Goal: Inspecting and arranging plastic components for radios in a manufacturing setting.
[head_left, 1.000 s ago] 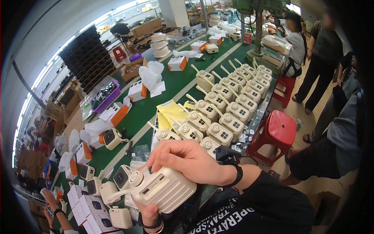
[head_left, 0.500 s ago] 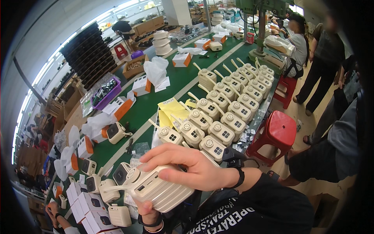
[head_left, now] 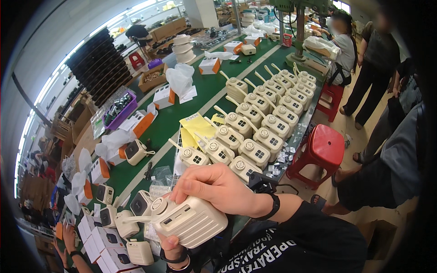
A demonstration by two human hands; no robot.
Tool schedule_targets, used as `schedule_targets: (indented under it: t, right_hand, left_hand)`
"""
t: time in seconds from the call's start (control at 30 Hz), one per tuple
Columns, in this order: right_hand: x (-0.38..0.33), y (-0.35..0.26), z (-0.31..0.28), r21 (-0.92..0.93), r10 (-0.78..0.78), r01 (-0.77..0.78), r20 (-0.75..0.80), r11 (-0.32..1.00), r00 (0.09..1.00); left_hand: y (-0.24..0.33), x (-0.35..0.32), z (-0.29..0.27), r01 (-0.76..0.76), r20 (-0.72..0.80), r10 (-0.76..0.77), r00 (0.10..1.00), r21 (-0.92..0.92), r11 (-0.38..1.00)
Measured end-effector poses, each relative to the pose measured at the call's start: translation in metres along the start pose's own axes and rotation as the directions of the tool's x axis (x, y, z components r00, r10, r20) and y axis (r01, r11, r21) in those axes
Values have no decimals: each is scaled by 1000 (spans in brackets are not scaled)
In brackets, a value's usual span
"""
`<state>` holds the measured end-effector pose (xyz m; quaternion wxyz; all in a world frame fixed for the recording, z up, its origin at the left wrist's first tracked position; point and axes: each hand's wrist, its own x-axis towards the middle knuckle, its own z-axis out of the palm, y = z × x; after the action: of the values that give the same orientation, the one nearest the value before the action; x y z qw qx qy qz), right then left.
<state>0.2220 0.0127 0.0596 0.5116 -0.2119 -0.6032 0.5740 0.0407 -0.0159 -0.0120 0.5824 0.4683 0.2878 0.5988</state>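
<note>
My left hand (head_left: 170, 243) grips from below a cream, ribbed, box-shaped radio (head_left: 191, 220) with a round knob and a thin antenna pointing left. My right hand (head_left: 218, 186) lies over the radio's top, fingers curled at the knob end; a black band is on that wrist. Just beyond my hands, two long rows of the same cream radios (head_left: 261, 118) stand on the green table (head_left: 177, 116), antennas up.
Yellow sheets (head_left: 196, 127) lie beside the rows. White and orange boxes (head_left: 102, 170), clear bags and more cream units crowd the table's left side. A red stool (head_left: 324, 148) stands right of the table. People sit and stand at the far right; another person's hands show at the lower left.
The radio has shifted right and turned a little in my hands. My right hand has slid along its top toward the knob.
</note>
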Motion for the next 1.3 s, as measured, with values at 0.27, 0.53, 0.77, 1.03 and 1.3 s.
schedule_targets:
  t: [0.27, 0.53, 0.77, 1.03, 1.3]
  right_hand:
    - [-7, -10, -2, 85, -135, 130, 65, 988, 989]
    - [-9, -9, 2, -196, -327, 336, 81, 921, 942]
    - [-15, 1, 8, -124, -255, 266, 97, 956, 962]
    - [-10, 13, 16, 150, 20, -24, 34, 988, 999]
    - [-5, 17, 6, 348, 171, -194, 96, 917, 980]
  left_hand:
    - [7, -4, 12, 31, -98, -36, 995, -56, 998]
    - [9, -12, 19, 21, -158, -28, 987, -44, 999]
    - [8, -18, 13, 23, -187, -28, 982, -26, 999]
    - [6, -23, 4, 35, -186, -40, 982, -30, 999]
    - [2, -18, -8, 42, -176, -52, 983, -61, 997]
